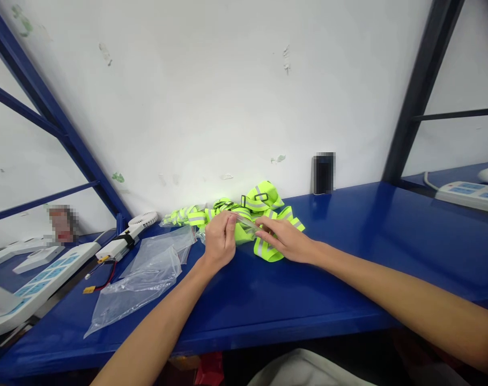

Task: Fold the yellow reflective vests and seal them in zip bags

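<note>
My left hand point(220, 242) is closed in a fist-like grip on the edge of a clear plastic bag point(247, 222). From the other side, my right hand point(286, 240) pinches the same bag between thumb and fingers. Yellow-green material shows through or just behind the bag; I cannot tell whether it lies inside. Behind and beside both hands is a heap of fluorescent yellow reflective straps point(264, 196) with grey stripes and black buckles. One strap loop point(269, 251) hangs below my right hand on the blue table point(292, 305).
Flat clear plastic bags point(139, 281) lie left of my left arm. Beyond them are a white handheld fan point(143, 219), a white battery pack point(117, 244) with a yellow connector, and a power strip point(46, 281). A dark phone-like object point(323, 174) leans against the wall.
</note>
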Demonstrator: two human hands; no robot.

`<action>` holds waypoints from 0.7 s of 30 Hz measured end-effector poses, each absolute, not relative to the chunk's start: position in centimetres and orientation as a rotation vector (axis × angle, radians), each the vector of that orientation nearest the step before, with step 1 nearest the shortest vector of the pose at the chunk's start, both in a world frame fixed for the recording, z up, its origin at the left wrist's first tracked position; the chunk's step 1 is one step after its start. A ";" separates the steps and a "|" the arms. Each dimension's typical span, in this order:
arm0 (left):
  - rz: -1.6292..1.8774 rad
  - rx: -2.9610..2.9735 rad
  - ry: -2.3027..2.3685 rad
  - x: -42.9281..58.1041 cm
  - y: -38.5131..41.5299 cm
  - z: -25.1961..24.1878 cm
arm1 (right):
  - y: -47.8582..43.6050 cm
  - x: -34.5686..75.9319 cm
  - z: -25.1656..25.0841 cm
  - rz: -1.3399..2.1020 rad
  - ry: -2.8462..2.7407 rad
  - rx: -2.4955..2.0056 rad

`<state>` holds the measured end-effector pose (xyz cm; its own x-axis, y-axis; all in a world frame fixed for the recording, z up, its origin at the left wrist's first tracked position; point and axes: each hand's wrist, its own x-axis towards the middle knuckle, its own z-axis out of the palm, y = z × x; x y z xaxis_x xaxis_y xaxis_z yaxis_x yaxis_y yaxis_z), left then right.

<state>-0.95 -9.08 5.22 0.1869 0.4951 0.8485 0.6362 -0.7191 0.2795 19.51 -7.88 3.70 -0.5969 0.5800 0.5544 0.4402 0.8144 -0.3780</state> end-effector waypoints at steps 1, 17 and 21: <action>-1.547 -2.314 -1.105 -0.9 -9.1 5.0 | -7.9 19.3 3.6 0.241 -2.299 -0.771; -0.887 -2.530 -0.217 0.4 -11.6 4.5 | -5.6 14.4 10.3 0.217 -1.631 -0.764; -0.696 -2.586 -0.304 1.8 -11.0 3.7 | -2.1 9.0 12.6 0.599 -1.458 -0.753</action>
